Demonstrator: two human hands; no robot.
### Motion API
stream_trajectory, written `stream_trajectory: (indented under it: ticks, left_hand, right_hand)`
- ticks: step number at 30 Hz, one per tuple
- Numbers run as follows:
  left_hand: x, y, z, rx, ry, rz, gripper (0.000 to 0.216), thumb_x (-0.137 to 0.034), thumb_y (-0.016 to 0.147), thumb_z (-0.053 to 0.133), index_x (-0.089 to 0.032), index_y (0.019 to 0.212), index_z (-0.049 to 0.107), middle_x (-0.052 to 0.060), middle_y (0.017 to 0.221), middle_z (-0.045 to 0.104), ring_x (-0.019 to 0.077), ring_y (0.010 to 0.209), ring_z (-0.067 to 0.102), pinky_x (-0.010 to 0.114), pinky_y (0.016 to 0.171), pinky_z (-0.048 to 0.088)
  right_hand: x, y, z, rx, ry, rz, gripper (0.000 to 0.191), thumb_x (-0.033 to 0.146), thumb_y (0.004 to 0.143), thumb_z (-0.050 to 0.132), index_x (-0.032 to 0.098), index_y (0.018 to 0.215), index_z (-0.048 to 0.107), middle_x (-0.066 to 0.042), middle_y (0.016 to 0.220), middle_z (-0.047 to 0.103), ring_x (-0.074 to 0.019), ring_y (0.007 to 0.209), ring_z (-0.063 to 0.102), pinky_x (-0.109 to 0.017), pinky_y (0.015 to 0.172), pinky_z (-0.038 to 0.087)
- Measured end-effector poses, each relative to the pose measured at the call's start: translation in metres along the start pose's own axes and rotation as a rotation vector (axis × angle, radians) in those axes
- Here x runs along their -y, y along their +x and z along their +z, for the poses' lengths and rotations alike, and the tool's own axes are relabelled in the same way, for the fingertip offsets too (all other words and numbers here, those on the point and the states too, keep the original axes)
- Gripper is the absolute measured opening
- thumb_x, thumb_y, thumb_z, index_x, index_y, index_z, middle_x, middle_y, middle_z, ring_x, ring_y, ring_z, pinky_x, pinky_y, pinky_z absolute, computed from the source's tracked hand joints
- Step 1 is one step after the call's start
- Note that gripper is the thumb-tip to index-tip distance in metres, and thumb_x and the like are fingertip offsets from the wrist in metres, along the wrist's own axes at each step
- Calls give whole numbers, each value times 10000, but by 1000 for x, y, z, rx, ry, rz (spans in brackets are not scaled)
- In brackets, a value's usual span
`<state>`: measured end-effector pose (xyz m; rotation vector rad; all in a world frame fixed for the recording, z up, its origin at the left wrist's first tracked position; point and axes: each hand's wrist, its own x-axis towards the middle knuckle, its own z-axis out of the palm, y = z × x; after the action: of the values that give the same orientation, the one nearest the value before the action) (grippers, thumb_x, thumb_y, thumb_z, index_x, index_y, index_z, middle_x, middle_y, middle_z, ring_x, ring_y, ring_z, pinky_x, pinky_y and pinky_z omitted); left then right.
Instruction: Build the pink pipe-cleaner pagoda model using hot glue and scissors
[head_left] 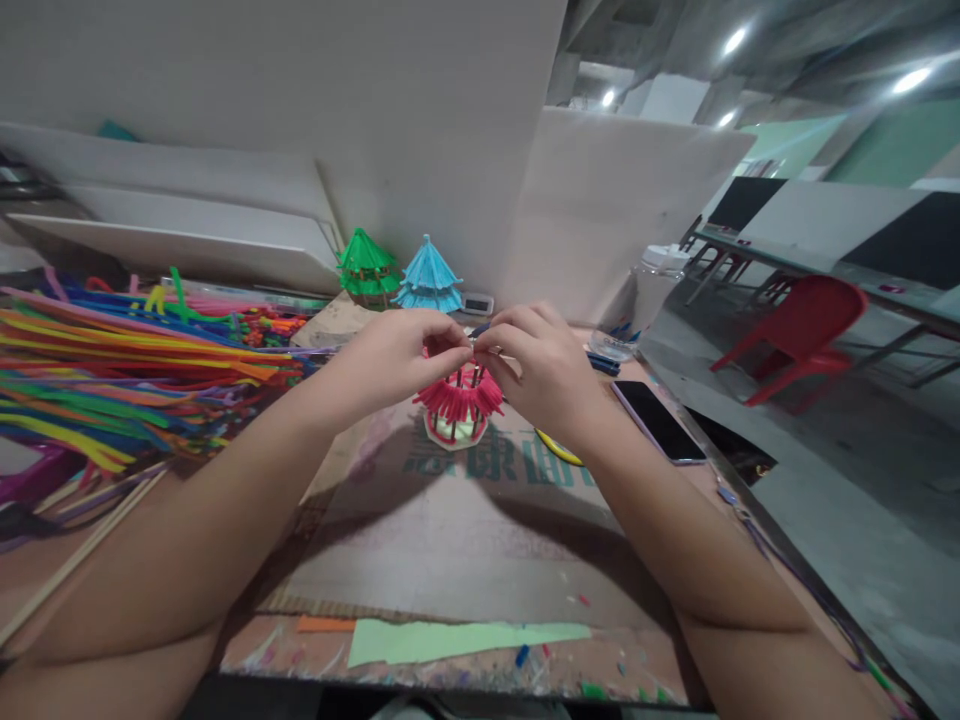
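- The left hand (409, 352) is bent, with thumb and forefinger brought near each other at the top of a small red-pink pavilion model with a fringed roof and dark posts (459, 402). Whether something is pinched between these tips, one cannot tell.
- The right hand (536, 358) comes from the other side, its fingers curled and its fingertips close to those of the left hand. What they may pinch is too small and too much hidden to tell.
- The model is directly below the two hands, upright, with its pale many-sided base over a brown cardboard sheet with green printed characters (420, 560). Its upper part is partly covered by the fingers.
- Behind the hands, side by side, are a green cone-roofed model (367, 264) and a light blue cone-roofed model (427, 274), with a small white device (478, 304) just beside the blue one.
- Near the left forearm lies a large heap of multicoloured fuzzy stems (142, 370).
- Near the right forearm are a yellow curved object (559, 448), partly hidden, and a dark-screened phone (660, 422).
- At the near edge of the table (259, 655) lies a long pale green paper strip (450, 642).
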<state>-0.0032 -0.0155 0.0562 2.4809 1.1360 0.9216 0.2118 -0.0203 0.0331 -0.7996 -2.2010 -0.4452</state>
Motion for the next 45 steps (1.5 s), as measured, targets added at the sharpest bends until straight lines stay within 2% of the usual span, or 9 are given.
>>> stream_trajectory:
  ticks: [8, 12, 16, 18, 21, 26, 45]
  left_hand:
    - [-1, 1, -1, -5, 74, -8, 270, -413, 919, 618, -200, 841, 765, 9, 758, 749, 172, 694, 632, 275, 650, 450]
    - [9, 2, -5, -8, 109, 20, 304, -432, 951, 583, -199, 937, 777, 38, 921, 780, 208, 867, 685, 302, 799, 511]
    - [22, 5, -7, 52, 141, 62, 322, -424, 958, 569, -201, 1064, 776, 75, 1125, 771, 251, 1076, 692, 364, 1005, 518]
    - [27, 6, -6, 81, 154, 62, 335, -426, 960, 567, -199, 1089, 778, 87, 1186, 761, 263, 1128, 685, 378, 1043, 513]
    - [32, 7, -2, 122, 131, 55, 355, -446, 967, 554, -199, 1097, 774, 93, 1206, 762, 268, 1152, 686, 383, 1042, 518]
    - [34, 7, 0, 158, 104, 26, 358, -453, 965, 544, -200, 1073, 773, 88, 1165, 779, 260, 1122, 702, 374, 1019, 520]
    - [36, 8, -1, 162, 157, 21, 334, -414, 951, 540, -200, 1070, 766, 79, 1140, 791, 249, 1097, 712, 353, 990, 518]
  right_hand:
    - [2, 1, 2, 27, -30, 6, 233, 189, 1057, 528, 209, 930, 722, -105, 995, 745, -261, 919, 576, -420, 871, 462]
    - [-3, 1, 3, 46, -48, 18, 256, 171, 1053, 514, 196, 921, 732, -122, 990, 747, -271, 925, 571, -427, 871, 462]
    - [-8, 0, 7, 57, -46, 20, 220, 156, 1028, 565, 183, 891, 736, -126, 964, 738, -271, 924, 577, -418, 865, 471]
    - [-9, -1, 9, 68, -34, 21, 186, 164, 1018, 604, 183, 888, 736, -123, 957, 738, -271, 921, 579, -417, 865, 473]
    - [-7, -2, 13, 104, -26, 35, 159, 166, 1010, 628, 192, 895, 735, -115, 966, 745, -275, 932, 581, -422, 870, 465]
    - [-3, -2, 17, 134, -62, 33, 206, 143, 1031, 568, 174, 922, 740, -121, 974, 756, -285, 928, 578, -429, 859, 444]
    - [-1, -3, 24, 156, -127, 46, 241, 141, 1024, 538, 167, 908, 748, -131, 955, 742, -282, 924, 552, -420, 833, 402]
